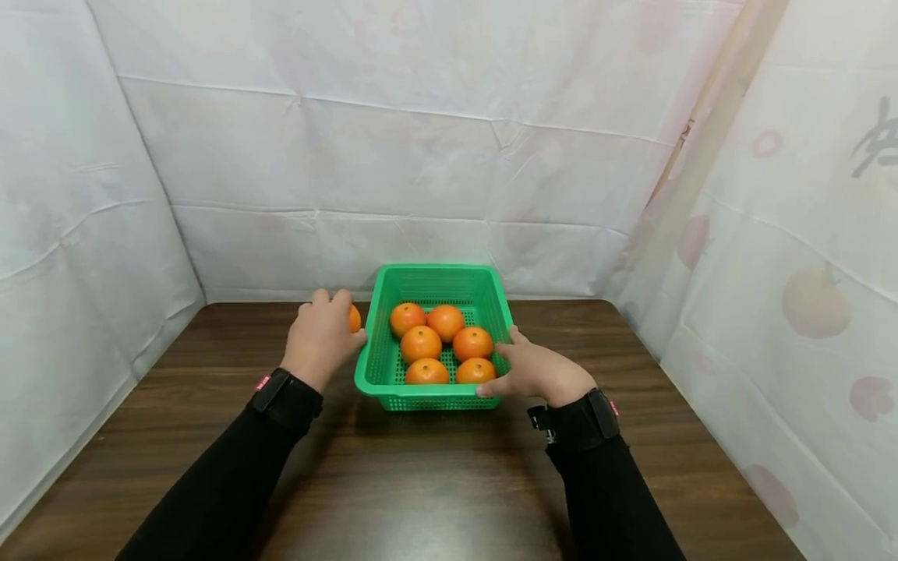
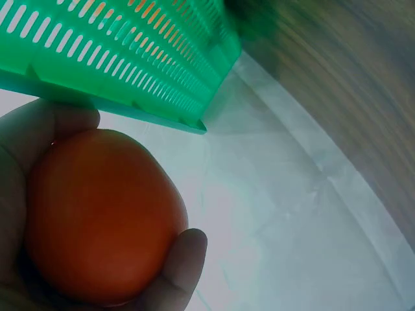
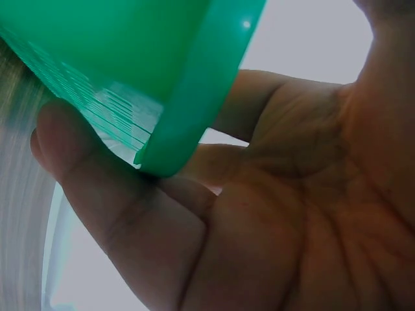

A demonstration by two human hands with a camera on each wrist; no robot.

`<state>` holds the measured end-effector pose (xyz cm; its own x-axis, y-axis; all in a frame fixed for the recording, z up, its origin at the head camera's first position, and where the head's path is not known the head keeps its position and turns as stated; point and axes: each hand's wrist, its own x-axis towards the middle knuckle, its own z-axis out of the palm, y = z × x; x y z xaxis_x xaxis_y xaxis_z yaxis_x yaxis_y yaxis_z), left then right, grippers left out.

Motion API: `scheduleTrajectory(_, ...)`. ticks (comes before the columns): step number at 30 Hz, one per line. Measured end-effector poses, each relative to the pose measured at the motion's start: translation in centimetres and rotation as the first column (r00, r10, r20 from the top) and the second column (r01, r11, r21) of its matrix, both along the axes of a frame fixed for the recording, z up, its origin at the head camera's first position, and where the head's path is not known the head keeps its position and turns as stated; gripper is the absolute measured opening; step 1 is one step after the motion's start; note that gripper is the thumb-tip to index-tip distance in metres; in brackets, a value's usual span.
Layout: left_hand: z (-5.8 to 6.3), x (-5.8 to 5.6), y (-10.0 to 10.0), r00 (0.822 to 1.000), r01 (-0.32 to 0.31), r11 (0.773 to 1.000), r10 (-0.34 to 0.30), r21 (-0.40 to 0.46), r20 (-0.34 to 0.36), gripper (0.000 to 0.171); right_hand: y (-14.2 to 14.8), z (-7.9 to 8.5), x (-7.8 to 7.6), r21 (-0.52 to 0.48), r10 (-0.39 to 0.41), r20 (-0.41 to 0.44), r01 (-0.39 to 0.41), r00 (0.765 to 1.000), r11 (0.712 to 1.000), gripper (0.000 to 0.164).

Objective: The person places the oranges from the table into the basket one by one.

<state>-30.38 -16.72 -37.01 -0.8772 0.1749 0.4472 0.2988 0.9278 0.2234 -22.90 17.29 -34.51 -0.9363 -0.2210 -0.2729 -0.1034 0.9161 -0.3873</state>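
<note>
A green plastic basket (image 1: pixel 382 366) with slotted walls stands on the table, several oranges (image 1: pixel 421 344) lying inside it. At its left side my left hand (image 1: pixel 320 333) holds another orange (image 2: pixel 107 217), fingers and thumb wrapped around the fruit. The thumb of that hand is right at the basket's rim. My right hand (image 1: pixel 540 372) grips the basket at its front right corner, thumb over the front rim and fingers along the right rim. In the right wrist view the green rim (image 3: pixel 201 97) passes between thumb and fingers.
A dark wood-grain table (image 1: pixel 421 483) carries the basket near its back edge. White cloth sheets (image 1: pixel 393 156) hang behind and on both sides, the right one (image 1: pixel 793 335) printed with faint fruit shapes.
</note>
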Motion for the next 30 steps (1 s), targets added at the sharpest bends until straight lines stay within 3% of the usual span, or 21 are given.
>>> scheduleTrajectory(9, 0.3, -0.3, 0.5, 0.999, 0.041, 0.998, -0.041, -0.054, 0.013, 0.048, 0.4, 0.3, 0.3, 0.009, 0.007, 0.001, -0.007, 1.0, 1.0, 0.105)
scheduleTrajectory(20, 0.8, -0.4, -0.7, 0.995, 0.096, 0.992, -0.092, -0.088, 0.048, 0.054, 0.0, -0.1, 0.1, -0.012, 0.019, -0.016, -0.019, 1.0, 1.0, 0.105)
scheduleTrajectory(30, 2.8, -1.0, 0.8, 0.989, 0.149, 0.983, -0.146, -0.109, 0.038, 0.052, 0.2, 0.0, 0.3, 0.003, 0.012, -0.024, -0.012, 1.0, 1.0, 0.107)
